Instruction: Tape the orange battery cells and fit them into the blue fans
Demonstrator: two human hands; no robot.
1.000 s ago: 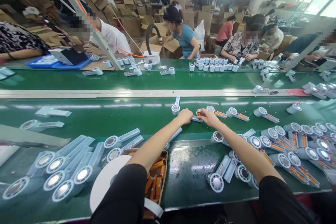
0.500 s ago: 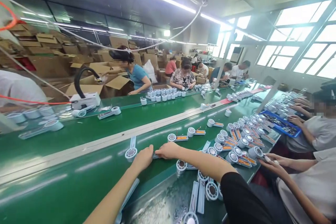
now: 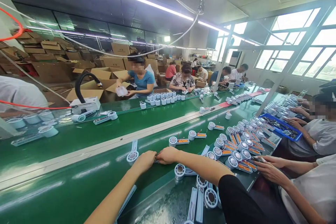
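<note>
Over the green belt, my left hand and my right hand meet with fingers closed. Between their fingertips is a small item, mostly hidden, that I cannot make out. Just left of my left hand a white round housing with a flat handle lies on the belt. Beyond my right hand are two similar units with orange strips, one nearer and one farther. Below my right forearm another housing rests at the belt's near edge.
Many white units crowd the right side. A blue tray of small dark parts stands farther right, near co-workers' hands. Across the belt, a person in blue holds a pale bag beside rows of units. A black hose rises at the left.
The view has shifted slightly. My hands have come closer together. Across the belt, the person in blue has turned forward and now holds up a pale bag.
</note>
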